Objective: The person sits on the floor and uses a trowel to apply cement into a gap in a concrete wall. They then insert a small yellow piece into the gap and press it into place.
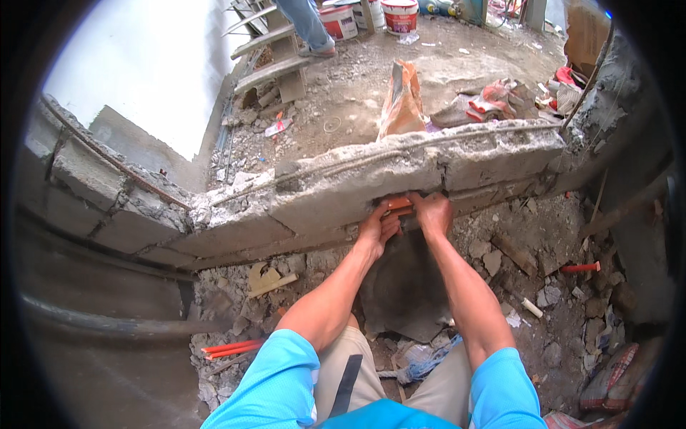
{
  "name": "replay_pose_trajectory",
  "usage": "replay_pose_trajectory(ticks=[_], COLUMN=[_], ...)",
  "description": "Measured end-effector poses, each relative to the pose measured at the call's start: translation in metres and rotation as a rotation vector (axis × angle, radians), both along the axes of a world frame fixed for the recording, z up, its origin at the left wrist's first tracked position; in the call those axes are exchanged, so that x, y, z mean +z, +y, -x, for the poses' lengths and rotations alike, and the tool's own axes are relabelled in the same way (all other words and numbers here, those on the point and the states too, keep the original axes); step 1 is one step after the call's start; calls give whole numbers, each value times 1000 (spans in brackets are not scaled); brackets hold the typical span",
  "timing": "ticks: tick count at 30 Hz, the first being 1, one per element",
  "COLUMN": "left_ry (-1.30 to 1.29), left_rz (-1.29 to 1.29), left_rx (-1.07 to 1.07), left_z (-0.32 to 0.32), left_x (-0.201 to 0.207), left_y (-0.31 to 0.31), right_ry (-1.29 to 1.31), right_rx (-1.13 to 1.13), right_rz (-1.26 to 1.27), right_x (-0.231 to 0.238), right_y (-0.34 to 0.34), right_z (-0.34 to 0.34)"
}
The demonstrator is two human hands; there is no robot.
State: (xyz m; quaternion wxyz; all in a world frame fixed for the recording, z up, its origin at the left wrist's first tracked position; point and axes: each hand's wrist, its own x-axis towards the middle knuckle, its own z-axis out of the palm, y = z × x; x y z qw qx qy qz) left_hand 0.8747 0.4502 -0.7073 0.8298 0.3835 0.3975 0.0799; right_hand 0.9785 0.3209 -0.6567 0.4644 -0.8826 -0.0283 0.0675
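Note:
An orange plastic piece, possibly a small electrical box, sits at a recess in the face of the low concrete block wall. My left hand grips its left end from below, fingers curled round it. At its right end, my right hand is closed, with thumb and fingertips pressed against the piece and the wall. The fingers hide much of the piece, and how deep it goes into the recess cannot be seen. A dark patch of ground lies under my hands, between my forearms.
Orange conduit pipes lie at lower left; a short orange pipe lies at right among rubble. Rebar runs along the wall's broken top. Beyond stand a crumpled sack, buckets and a person's leg by wooden steps.

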Motion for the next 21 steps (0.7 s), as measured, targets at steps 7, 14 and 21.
replay_pose_trajectory(ticks=[7, 14, 21], left_ry=[-15, -35, -29], left_rz=[50, 39, 40], left_rx=[15, 4, 8], left_z=[0, -1, 1], left_x=[-5, 3, -2], left_y=[0, 8, 7], right_ry=[27, -12, 521], right_rx=[28, 45, 202], right_rz=[86, 14, -363], right_x=[-8, 3, -22], right_y=[2, -6, -34], right_z=[-5, 2, -11])
